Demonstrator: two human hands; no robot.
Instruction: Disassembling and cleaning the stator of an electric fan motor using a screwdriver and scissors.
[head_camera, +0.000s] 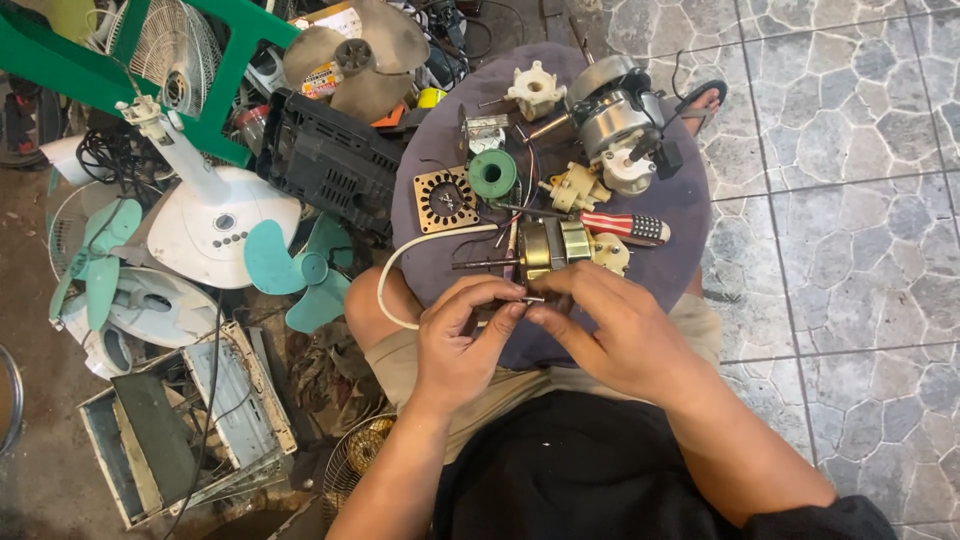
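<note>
Both hands — left hand (462, 335), right hand (600, 330) — pinch thin metal pin (530, 299).

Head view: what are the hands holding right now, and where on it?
Both hands, left hand and right hand, pinch a small thin metal part between their fingertips, one at each end.

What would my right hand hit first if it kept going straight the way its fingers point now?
The right hand points left toward the left hand, so it would likely meet those fingertips first, past the small metal piece pinched between them. Depth is hard to judge.
</note>
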